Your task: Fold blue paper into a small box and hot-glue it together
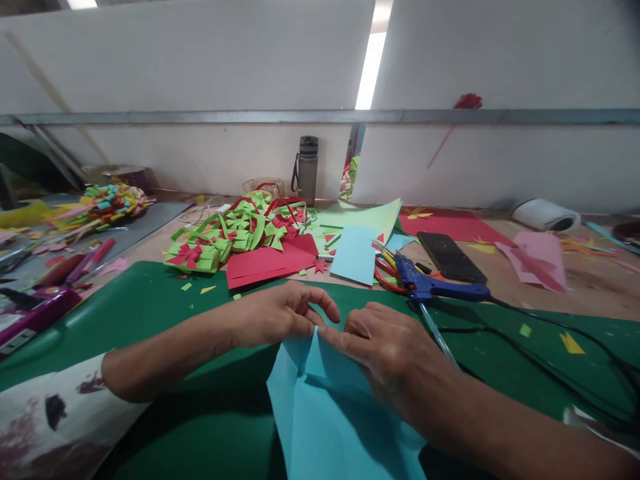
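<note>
A light blue sheet of paper [340,427] with creases is held up in front of me, its top edge folded between my hands. My left hand [285,312] pinches the upper edge between thumb and fingers. From the other side, my right hand [383,343] grips the same edge close by, its thumb pressed near a small raised fold and its other fingers curled. Part of the sheet's right side is hidden behind my right hand and forearm. Under the paper lies a green mat [210,400].
Small green paper bags with red bows [240,230], red paper [273,260] and a blue card [353,255] lie beyond my hands. A blue glue gun [425,283] with a black cable, a phone [450,255] and a grey bottle [307,170] are there too. A purple power strip [37,317] sits left.
</note>
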Action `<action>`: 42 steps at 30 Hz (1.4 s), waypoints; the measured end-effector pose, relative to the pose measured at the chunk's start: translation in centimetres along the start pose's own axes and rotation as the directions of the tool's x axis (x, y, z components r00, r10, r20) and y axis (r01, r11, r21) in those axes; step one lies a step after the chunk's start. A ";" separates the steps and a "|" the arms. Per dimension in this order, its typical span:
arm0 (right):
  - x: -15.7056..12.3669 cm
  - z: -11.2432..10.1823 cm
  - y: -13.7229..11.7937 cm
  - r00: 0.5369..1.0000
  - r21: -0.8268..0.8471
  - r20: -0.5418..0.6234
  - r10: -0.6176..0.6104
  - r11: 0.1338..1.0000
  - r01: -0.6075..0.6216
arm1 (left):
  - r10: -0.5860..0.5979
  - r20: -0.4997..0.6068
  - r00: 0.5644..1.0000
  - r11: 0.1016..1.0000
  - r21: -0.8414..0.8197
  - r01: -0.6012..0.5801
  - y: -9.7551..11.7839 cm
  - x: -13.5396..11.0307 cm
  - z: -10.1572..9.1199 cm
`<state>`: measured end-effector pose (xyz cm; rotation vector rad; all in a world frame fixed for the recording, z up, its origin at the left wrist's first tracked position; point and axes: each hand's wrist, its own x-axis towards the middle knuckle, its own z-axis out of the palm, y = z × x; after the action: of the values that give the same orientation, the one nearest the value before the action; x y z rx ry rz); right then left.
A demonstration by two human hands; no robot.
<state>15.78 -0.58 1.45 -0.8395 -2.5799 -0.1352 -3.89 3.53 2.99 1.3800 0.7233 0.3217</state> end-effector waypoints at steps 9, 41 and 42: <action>0.1 -0.4 -0.2 0.993 -0.077 0.065 -0.104 0.991 0.109 | -0.036 -0.007 0.999 0.998 -0.056 0.035 0.0 0.0 0.1; 1.8 -1.7 0.7 0.869 0.440 0.313 0.384 0.752 -0.491 | 0.037 -0.129 0.991 0.933 0.359 0.012 1.1 -0.3 1.8; 1.8 -1.7 0.7 0.869 0.456 0.309 0.386 0.742 -0.491 | 0.042 -0.130 0.991 0.931 0.366 0.008 1.1 -0.3 1.8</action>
<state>15.50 0.52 3.72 -1.2514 -2.3054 0.7989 -2.75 2.13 4.20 1.7309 0.9174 0.3059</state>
